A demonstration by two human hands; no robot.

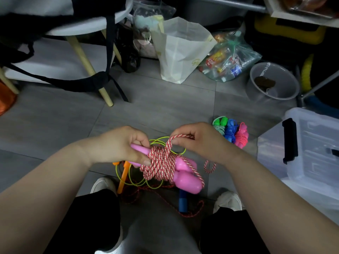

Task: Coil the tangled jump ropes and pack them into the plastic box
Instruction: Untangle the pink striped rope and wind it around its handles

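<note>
My left hand grips the pink handles of a red-and-white jump rope, whose cord is wound round them in a thick bundle. My right hand pinches a loop of that cord just above the bundle. Under the bundle on the floor lie a thin yellow-green rope with orange handles and a dark red cord with a blue handle, both loose. Three coiled ropes, green, blue and pink, lie side by side to the right. The clear plastic box with a black latch stands at the right edge.
A stool with wooden legs and black straps stands at the back left. A white bag, a clear bag of packets and a grey bowl line the back. My white shoes sit near the loose ropes.
</note>
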